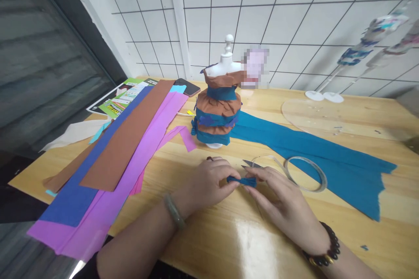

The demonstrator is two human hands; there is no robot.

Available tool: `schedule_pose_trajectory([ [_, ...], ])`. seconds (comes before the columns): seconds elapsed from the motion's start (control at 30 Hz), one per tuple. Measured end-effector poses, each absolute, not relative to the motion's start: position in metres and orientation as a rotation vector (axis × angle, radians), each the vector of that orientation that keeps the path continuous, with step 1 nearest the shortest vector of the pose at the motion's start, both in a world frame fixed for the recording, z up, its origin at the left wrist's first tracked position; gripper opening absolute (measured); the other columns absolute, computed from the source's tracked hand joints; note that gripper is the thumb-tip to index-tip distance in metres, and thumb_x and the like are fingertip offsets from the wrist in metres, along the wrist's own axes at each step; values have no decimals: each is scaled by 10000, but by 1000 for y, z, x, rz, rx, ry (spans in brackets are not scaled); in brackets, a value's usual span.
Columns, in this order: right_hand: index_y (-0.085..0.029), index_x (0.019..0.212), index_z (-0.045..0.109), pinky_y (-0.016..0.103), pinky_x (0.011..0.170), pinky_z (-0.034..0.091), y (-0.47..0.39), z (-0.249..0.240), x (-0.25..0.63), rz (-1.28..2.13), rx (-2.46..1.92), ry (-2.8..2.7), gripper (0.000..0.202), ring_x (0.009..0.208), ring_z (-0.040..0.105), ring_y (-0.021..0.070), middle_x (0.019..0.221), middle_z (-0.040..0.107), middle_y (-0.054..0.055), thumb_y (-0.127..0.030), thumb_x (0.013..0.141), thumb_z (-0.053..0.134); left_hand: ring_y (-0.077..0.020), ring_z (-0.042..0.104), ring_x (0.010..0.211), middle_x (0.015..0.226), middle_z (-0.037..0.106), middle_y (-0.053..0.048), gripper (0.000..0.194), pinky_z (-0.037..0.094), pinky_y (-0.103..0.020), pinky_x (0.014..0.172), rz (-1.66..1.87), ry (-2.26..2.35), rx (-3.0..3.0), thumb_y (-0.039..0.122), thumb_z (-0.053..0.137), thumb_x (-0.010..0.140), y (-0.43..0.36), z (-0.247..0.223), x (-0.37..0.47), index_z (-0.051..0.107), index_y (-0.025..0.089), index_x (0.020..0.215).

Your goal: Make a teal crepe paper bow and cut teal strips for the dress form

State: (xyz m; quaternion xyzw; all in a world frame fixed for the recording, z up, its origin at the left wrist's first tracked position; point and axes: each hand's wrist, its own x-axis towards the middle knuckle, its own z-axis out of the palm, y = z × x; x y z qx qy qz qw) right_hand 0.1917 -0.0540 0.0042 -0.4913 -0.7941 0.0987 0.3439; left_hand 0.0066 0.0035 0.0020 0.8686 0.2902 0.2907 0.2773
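Between my two hands, just above the table, is a small gathered piece of blue crepe paper [242, 180]. My left hand [209, 183] pinches its left end between thumb and fingers. At the other end, the fingertips of my right hand [281, 202] close on it. Behind them stands a small white dress form [225, 67] wrapped in bands of brown and teal-blue paper. A pair of scissors [250, 163] lies beyond my right fingers, its blades showing and its handles hidden. Close to my right hand rests a roll of clear tape [322, 178].
Long strips of brown [131, 139], blue [70, 205] and purple paper [114, 196] overlap on the left. A wide teal sheet [327, 152] stretches rightward. Behind are a phone [187, 87], printed booklets [116, 98], a clear round disc [314, 117] and decorated stands [356, 52].
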Motion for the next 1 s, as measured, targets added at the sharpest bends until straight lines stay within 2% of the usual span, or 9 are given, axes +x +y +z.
schedule_pose_trajectory([
  [0.17,-188,1018,588,320,760,495,-53,7,191,347,-1220,-2107,206,898,583,185,919,635,78,-152,820,544,-144,556,791,787,637,-38,74,412,-271,725,765,751,2347,160,545,772,3,1,8,596,146,823],
  [0.43,-177,944,573,319,749,480,-54,7,192,386,-1211,-2083,153,868,570,178,879,619,68,-117,807,538,-149,544,863,872,630,-33,108,409,-278,788,752,794,2283,194,551,773,2,5,5,583,165,872],
  [0.63,-162,930,574,317,735,486,-54,8,192,312,-1199,-2071,144,880,568,184,892,603,86,-106,802,540,-133,547,779,871,600,-22,376,442,-277,752,719,876,1979,299,615,727,0,13,5,540,191,1080],
  [0.77,-156,930,603,304,689,494,-54,8,193,233,-1190,-2073,150,828,582,178,874,604,85,-108,801,544,-116,546,754,815,560,-18,307,455,-251,710,677,838,1623,288,523,795,0,12,6,536,176,1081],
  [1.0,-154,933,596,309,695,497,-55,7,193,189,-1192,-2067,159,818,585,177,857,616,84,-98,790,558,-108,535,747,815,529,-16,308,451,-256,725,648,815,1522,223,561,761,1,8,7,549,165,1063],
])
